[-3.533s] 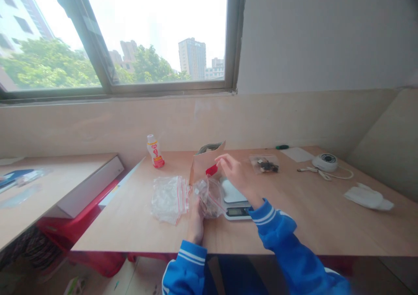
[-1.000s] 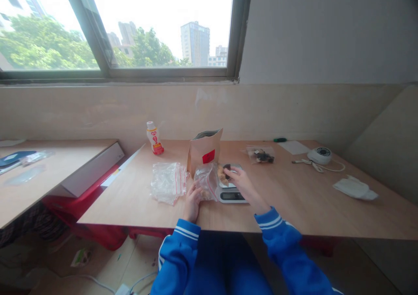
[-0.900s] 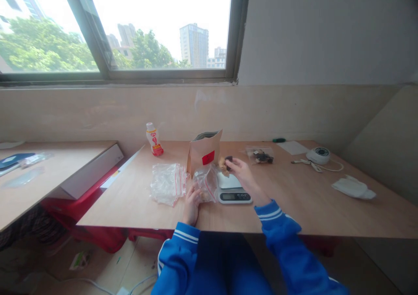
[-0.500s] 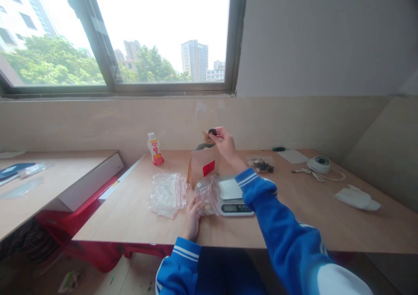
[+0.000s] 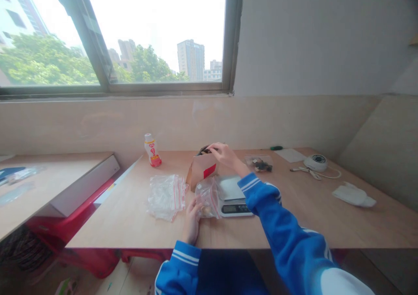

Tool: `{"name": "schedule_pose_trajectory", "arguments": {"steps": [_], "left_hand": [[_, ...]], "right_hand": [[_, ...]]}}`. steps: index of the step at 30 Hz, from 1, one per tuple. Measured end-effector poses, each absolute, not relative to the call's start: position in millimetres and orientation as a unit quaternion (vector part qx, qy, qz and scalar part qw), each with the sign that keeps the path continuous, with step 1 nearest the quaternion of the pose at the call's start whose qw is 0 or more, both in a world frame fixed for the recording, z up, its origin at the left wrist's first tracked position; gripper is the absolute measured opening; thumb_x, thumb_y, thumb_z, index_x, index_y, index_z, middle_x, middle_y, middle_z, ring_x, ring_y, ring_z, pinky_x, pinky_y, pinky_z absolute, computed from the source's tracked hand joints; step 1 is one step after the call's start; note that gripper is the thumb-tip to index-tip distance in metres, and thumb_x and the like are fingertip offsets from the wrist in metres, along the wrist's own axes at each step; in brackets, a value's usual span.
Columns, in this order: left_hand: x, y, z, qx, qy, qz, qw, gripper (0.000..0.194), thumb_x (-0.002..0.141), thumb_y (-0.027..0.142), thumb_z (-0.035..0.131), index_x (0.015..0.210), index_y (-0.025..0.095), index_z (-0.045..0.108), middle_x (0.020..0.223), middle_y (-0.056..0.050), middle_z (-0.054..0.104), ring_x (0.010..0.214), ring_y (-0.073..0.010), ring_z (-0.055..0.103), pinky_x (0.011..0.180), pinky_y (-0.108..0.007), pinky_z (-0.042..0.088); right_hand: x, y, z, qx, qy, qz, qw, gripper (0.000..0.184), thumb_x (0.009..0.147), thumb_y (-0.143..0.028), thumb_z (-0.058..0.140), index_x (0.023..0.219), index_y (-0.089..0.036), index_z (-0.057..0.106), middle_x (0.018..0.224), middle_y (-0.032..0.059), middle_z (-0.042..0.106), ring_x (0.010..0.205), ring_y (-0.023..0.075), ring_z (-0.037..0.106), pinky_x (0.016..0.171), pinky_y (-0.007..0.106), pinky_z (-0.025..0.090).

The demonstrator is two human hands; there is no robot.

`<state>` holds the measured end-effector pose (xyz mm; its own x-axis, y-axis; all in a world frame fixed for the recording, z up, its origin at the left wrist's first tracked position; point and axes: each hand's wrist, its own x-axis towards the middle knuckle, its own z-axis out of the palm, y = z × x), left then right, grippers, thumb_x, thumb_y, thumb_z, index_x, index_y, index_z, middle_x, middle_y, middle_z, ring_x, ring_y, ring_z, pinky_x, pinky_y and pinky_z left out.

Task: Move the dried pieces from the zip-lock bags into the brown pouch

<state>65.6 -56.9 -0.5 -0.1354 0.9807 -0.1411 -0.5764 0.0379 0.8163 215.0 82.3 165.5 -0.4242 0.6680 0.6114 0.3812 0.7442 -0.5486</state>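
My right hand [image 5: 226, 154] had just dropped from above the upright brown paper bag with the red label [image 5: 199, 172] to its open mouth, so the dark and tan dried pieces I had carried no longer showed clear of it. My fingers were bent at the rim; I cannot tell whether they had let go. My left hand [image 5: 192, 216], just in front of the paper bag, grasped a clear plastic zip bag with red stripes [image 5: 209, 194]. The white digital scale [image 5: 229, 189] lay to the paper bag's right.
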Motion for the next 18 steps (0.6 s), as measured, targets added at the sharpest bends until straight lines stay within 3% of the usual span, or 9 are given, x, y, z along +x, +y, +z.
{"name": "schedule_pose_trajectory", "arguments": {"steps": [2,5,9,13,18], "left_hand": [[65.7,-57.2,0.5,0.261,0.392,0.643,0.604,0.043,0.063,0.026,0.074,0.105,0.018,0.067,0.107,-0.008,0.07,0.094,-0.0214,0.066,0.076,-0.028,0.051],[66.2,-57.3,3.1,0.275,0.387,0.639,0.606,0.04,0.066,0.028,0.072,0.104,0.018,0.067,0.108,-0.009,0.069,0.096,-0.0231,0.065,0.076,-0.03,0.052],[67.7,-57.0,6.5,0.278,0.378,0.647,0.6,0.041,0.071,0.038,0.07,0.108,0.02,0.064,0.118,-0.01,0.065,0.107,-0.0258,0.062,0.08,-0.033,0.052],[68.7,-56.7,7.0,0.278,0.39,0.644,0.596,0.053,0.073,0.041,0.069,0.122,0.025,0.056,0.12,-0.007,0.064,0.1,-0.0249,0.064,0.074,-0.033,0.053],[69.5,-56.5,6.1,0.266,0.37,0.656,0.601,0.057,0.074,0.039,0.068,0.127,0.028,0.052,0.12,-0.007,0.064,0.098,-0.0233,0.064,0.075,-0.033,0.054]], "right_hand": [[215.5,78.4,165.1,-0.314,-0.837,0.125,0.429,0.025,0.089,-0.022,0.045,0.092,-0.02,0.07,0.099,0.0076,0.071,0.098,0.0213,0.061,0.094,0.036,0.042],[216.8,68.4,164.3,-0.318,-0.808,0.08,0.489,0.027,0.091,-0.023,0.043,0.104,-0.021,0.067,0.105,0.0072,0.069,0.101,0.0214,0.058,0.097,0.038,0.04],[224.9,45.9,159.1,-0.351,-0.759,0.143,0.53,0.026,0.089,-0.023,0.042,0.094,-0.019,0.066,0.088,0.0046,0.068,0.083,0.0181,0.06,0.078,0.03,0.046],[233.8,23.5,146.4,-0.351,-0.811,0.279,0.377,0.025,0.085,-0.021,0.043,0.089,-0.019,0.068,0.073,-0.0005,0.066,0.067,0.014,0.058,0.064,0.025,0.044],[231.6,7.0,127.9,-0.338,-0.843,0.347,0.236,0.02,0.082,-0.016,0.046,0.086,-0.018,0.066,0.077,0.0017,0.069,0.071,0.0154,0.061,0.065,0.025,0.044]]}}
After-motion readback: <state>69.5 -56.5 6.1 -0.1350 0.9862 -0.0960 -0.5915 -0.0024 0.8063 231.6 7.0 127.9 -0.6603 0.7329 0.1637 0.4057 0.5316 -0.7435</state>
